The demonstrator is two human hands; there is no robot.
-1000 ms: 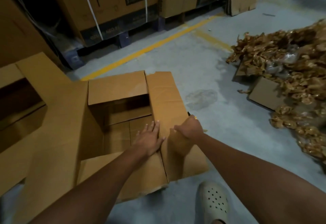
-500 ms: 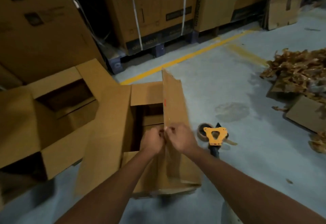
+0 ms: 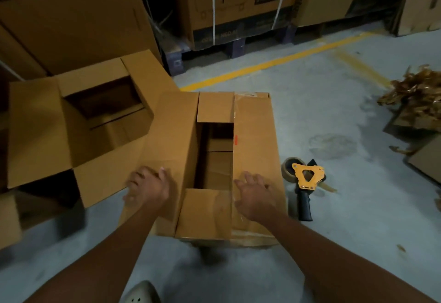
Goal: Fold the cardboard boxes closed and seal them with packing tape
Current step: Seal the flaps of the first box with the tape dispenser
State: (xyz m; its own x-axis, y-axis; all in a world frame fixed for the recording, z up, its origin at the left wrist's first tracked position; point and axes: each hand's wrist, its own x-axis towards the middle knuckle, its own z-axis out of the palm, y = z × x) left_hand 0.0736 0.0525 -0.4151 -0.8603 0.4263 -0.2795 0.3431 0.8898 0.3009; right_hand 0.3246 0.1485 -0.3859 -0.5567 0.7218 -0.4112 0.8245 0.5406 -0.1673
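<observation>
A brown cardboard box [image 3: 253, 135] stands on the floor in front of me with its top partly open. Both short end flaps are folded in. The right long flap lies flat over the right half, and my right hand [image 3: 253, 197] presses on its near end with fingers spread. The left long flap [image 3: 174, 135] still slopes outward to the left. My left hand [image 3: 146, 187] grips its outer edge near the front corner. A yellow tape dispenser [image 3: 306, 181] with a black handle and a tape roll lies on the floor just right of the box, untouched.
A second open box [image 3: 102, 116] sits close on the left, touching the left flap. Strapped cartons on pallets [image 3: 233, 11] line the back behind a yellow floor line [image 3: 274, 62]. Crumpled brown tape scraps [image 3: 415, 92] and flat cardboard lie at the right. My shoe [image 3: 140, 295] is below.
The right long flap, held upright by both hands before, now lies flat on the box. My left hand has moved across to the left flap's outer edge.
</observation>
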